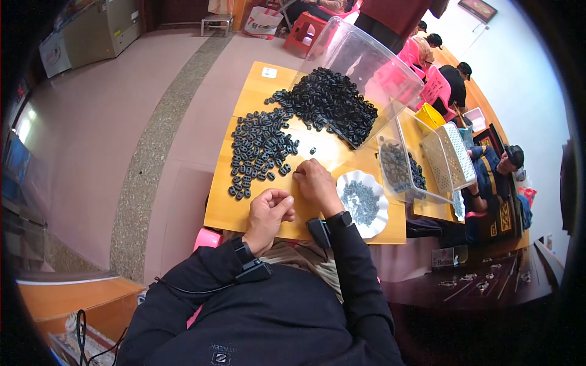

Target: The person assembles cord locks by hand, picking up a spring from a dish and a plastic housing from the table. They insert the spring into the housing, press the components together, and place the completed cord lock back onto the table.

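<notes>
My left hand point(268, 216) is above the front edge of the yellow wooden table point(235, 213), its fingers curled and thumb against the index finger. Whatever its pinch may hold is too small to make out. My right hand point(318, 186) rests on the tabletop with bent fingers, close to the spread of small black oval pieces with holes point(259, 146). Its fingertips are partly hidden. One loose black piece point(313, 150) lies apart, just beyond my right hand. Beside my right wrist stands a white scalloped dish point(379, 213) holding many tiny greyish pieces point(360, 201).
A clear plastic bin point(390, 70) lies tipped, black pieces heaped at its mouth. To the right are another clear bin point(397, 177) with pieces, a white perforated basket point(448, 155) and a yellow bucket point(430, 116). Other people sit along the right; a person point(397, 24) stands behind the tipped bin.
</notes>
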Action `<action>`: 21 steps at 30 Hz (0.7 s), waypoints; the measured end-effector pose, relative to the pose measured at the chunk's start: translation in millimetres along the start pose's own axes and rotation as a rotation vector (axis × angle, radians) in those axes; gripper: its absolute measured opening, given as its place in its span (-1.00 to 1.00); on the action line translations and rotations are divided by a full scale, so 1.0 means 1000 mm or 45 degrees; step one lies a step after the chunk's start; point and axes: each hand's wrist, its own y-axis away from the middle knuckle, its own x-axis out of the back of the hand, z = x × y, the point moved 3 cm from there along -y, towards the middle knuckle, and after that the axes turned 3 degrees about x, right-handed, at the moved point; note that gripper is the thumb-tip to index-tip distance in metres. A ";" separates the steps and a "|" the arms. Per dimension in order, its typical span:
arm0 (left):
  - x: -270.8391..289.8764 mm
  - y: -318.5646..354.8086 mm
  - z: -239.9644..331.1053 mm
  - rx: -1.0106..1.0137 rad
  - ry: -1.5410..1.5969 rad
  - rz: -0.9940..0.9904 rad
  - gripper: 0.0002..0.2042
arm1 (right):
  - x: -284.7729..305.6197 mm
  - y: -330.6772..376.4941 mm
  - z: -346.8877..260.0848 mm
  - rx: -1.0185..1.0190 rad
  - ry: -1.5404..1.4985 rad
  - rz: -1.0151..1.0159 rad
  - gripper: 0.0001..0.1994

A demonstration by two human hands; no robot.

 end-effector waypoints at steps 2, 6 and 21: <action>0.000 0.000 0.000 -0.003 0.001 -0.008 -0.85 | 0.001 0.002 0.001 0.024 -0.014 -0.019 -0.82; 0.002 -0.001 -0.003 0.003 0.005 0.001 -0.85 | 0.003 0.014 -0.001 0.099 -0.075 -0.071 -0.83; -0.002 0.003 -0.004 0.171 -0.036 -0.123 -0.89 | 0.033 0.086 0.000 0.075 -0.901 0.129 -0.85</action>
